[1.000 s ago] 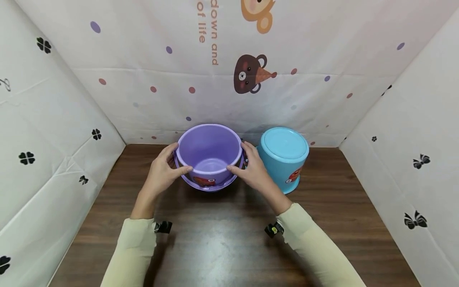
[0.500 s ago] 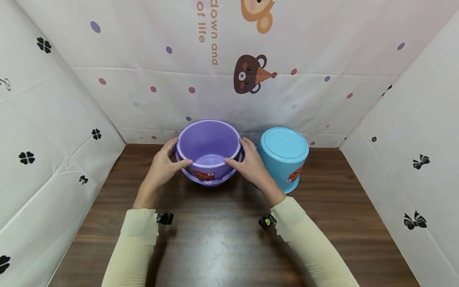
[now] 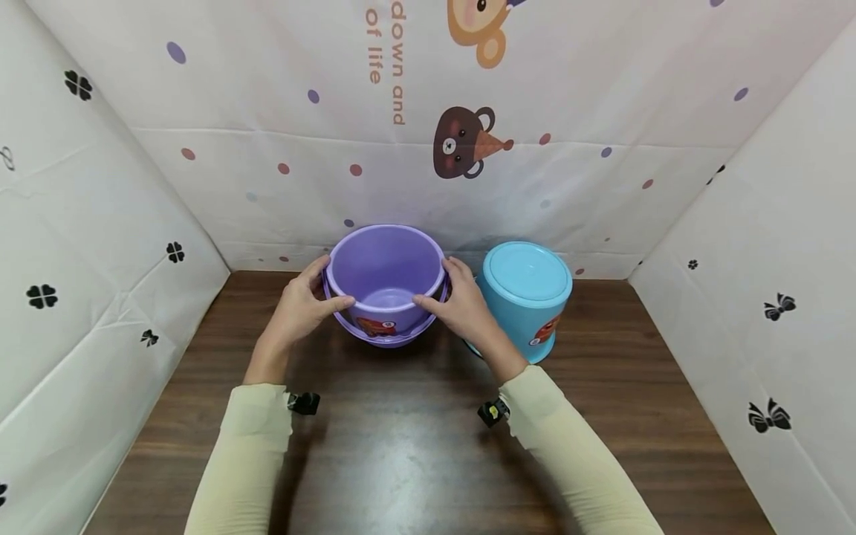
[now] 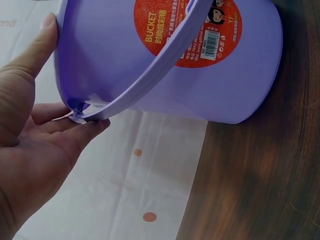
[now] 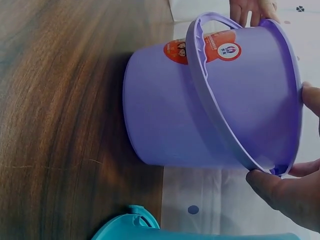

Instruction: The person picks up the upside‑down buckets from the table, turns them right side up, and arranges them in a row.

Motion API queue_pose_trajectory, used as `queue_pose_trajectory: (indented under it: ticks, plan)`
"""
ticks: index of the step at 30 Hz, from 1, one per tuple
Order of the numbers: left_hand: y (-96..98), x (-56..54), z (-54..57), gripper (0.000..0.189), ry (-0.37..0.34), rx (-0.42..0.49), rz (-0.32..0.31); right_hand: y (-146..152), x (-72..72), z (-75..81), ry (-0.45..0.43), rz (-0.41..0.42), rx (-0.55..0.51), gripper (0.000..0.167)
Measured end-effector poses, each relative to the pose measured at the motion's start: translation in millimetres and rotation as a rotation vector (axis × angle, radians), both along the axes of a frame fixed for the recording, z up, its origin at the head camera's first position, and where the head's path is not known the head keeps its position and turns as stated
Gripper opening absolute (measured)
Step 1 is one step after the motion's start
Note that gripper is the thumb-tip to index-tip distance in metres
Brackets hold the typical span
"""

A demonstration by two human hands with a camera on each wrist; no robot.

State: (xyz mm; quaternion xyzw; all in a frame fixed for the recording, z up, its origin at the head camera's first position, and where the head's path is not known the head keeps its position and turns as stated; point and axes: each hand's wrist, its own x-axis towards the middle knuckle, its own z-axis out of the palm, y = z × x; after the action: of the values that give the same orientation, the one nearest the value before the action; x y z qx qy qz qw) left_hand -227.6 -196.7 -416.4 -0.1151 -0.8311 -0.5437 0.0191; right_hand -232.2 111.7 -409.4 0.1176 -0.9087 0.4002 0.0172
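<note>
A purple bucket point(image 3: 386, 260) stands upright at the back of the table, mouth upward. My left hand point(image 3: 294, 308) grips its left side, thumb on the near rim and fingers at the handle joint. On the opposite side my right hand point(image 3: 464, 301) holds the rim the same way. The bucket's handle point(image 5: 212, 97) hangs down across the front, over a red round label point(image 4: 150, 22). Just right of my right hand, a light blue bucket point(image 3: 528, 273) stands upside down, its base facing up.
Dark wooden table point(image 3: 394, 431) extends toward the front. A printed white cloth wall point(image 3: 281, 200) rises close behind both buckets, with cloth walls at the left point(image 3: 87, 223) and right point(image 3: 735, 245). A small black wrist camera point(image 3: 304, 403) sits below each hand.
Both hands have moved the purple bucket slightly backward, toward the back wall, mostly in the first half second. The grip stays the same. The blue bucket has stayed in place.
</note>
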Motion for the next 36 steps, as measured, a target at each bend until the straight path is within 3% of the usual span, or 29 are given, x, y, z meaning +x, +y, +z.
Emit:
queue_pose_trajectory:
  ticks: [9,20,29,36]
  plan:
    - [-1.8,-4.7,-2.9,0.092,-0.018,0.042,-0.021,-0.9,-1.4,0.0,0.004,-0.010,-0.011,0.100]
    - [-2.5,-2.0,-4.6,0.095,-0.061,0.088,-0.009,-2.0,-2.4,-2.0,0.006,-0.013,-0.022,0.099]
    - [-1.3,-1.2,-4.7,0.093,-0.056,0.087,-0.009,-1.0,-0.2,-6.3,0.013,-0.026,-0.068,0.100]
    - [-4.0,-2.4,-6.8,0.092,-0.041,0.016,0.018,-4.3,0.0,-10.8,0.047,-0.038,-0.066,0.098]
